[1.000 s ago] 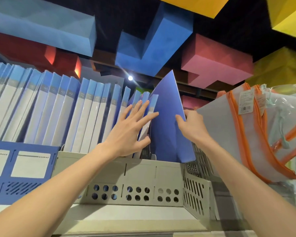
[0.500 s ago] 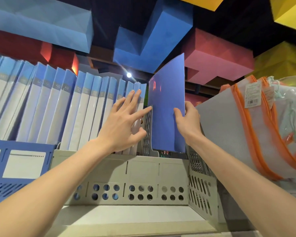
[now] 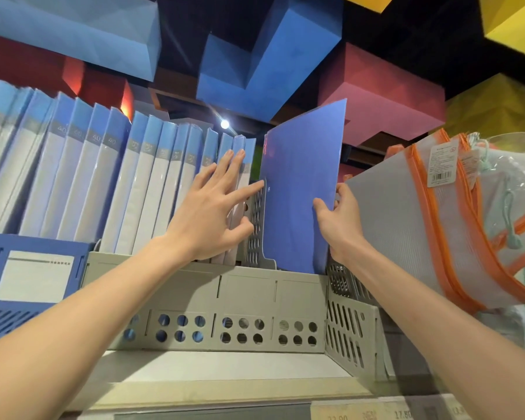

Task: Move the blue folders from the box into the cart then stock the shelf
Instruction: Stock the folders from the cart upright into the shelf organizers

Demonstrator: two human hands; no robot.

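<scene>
– Left side?
– My left hand (image 3: 212, 213) presses flat, fingers straight, on glossy upright folders (image 3: 152, 183) in the perforated grey rack (image 3: 249, 295).
– And right?
– My right hand (image 3: 337, 219) pinches the smooth blue folder (image 3: 297, 189), standing in the rack's end slot, beside mesh bags (image 3: 406, 237).

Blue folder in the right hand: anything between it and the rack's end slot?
Nothing visible. The blue folder, gripped by the right hand, already stands in the grey rack's end slot, right of the perforated divider. The left hand presses on the shelved folders left of that divider. The slot floor is hidden.
</scene>
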